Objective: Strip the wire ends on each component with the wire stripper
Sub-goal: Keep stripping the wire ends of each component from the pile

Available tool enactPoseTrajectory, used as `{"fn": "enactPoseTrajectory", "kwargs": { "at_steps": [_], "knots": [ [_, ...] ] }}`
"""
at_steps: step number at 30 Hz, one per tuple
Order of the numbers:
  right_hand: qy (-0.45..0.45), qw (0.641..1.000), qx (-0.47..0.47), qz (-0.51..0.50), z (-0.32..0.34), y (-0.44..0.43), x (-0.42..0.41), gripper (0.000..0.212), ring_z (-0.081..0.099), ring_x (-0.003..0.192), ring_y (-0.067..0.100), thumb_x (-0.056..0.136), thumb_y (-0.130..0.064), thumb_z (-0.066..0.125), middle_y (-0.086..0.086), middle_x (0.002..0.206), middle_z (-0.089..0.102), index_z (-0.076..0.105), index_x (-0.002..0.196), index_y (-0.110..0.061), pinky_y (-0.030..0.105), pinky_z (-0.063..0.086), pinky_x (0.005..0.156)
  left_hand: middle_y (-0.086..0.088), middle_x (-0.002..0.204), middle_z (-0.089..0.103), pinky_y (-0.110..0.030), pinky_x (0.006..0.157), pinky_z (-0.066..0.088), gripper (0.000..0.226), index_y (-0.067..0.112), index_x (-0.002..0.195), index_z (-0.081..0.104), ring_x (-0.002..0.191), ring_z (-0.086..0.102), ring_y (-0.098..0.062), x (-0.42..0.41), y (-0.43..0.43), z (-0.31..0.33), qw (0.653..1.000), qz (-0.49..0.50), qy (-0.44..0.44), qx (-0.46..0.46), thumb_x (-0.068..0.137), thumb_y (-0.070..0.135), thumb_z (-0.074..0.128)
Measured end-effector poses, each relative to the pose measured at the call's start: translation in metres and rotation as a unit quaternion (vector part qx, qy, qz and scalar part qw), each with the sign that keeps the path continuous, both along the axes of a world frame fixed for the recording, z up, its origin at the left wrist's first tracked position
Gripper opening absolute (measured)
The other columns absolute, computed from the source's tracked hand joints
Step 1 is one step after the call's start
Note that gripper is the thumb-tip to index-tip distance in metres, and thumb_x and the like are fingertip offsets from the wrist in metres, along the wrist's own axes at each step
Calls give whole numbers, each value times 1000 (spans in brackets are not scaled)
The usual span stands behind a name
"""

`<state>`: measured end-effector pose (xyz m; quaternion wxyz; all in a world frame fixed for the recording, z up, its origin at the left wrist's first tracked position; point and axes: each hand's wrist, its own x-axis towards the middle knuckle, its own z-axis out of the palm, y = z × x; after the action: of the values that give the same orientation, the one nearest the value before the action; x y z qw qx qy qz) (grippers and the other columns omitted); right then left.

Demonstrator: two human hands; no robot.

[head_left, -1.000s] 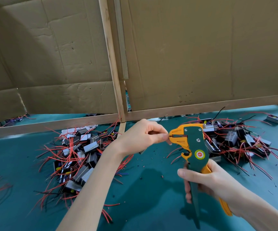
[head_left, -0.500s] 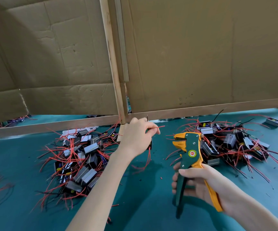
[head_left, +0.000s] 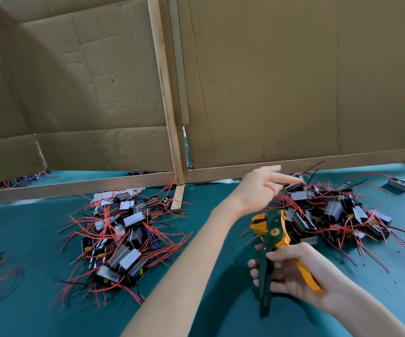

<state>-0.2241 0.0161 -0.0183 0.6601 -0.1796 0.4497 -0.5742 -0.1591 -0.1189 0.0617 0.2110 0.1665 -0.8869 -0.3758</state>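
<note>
Fingers [head_left: 281,178] of the left hand [head_left: 257,190] spread, seemingly empty, over components [head_left: 332,210]; right hand [head_left: 293,273] grips the wire stripper [head_left: 273,231].

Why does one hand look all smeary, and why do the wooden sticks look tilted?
Head view: the left hand is blurred, its fingertips most. Head view: the right hand and the wire stripper look sharper. Head view: the wide-angle lens makes the wooden post lean. Head view: the light is soft, with faint shadows on the table.
</note>
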Motion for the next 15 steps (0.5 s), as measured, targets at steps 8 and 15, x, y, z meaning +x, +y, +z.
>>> {"fn": "enactPoseTrajectory", "kwargs": {
  "at_steps": [8, 15],
  "knots": [
    [-21, 1000, 1, 12, -6, -7, -5, 66, 68, 85, 47, 60, 3, 60, 39, 108, 63, 53, 126, 1, 47, 59, 64, -17, 127, 56, -43, 96, 46, 31, 4, 122, 55, 116, 53, -33, 96, -108, -28, 873, 424, -208, -120, 93, 10, 48],
    [-20, 999, 9, 41, -9, -6, -9, 71, 67, 84, 47, 59, 6, 62, 34, 99, 64, 53, 129, 2, 50, 57, 70, -12, 113, 60, -35, 81, 44, 20, 9, 112, 46, 102, 60, -30, 119, -133, -55, 815, 419, -365, -164, 92, 11, 49]
  ]
}}
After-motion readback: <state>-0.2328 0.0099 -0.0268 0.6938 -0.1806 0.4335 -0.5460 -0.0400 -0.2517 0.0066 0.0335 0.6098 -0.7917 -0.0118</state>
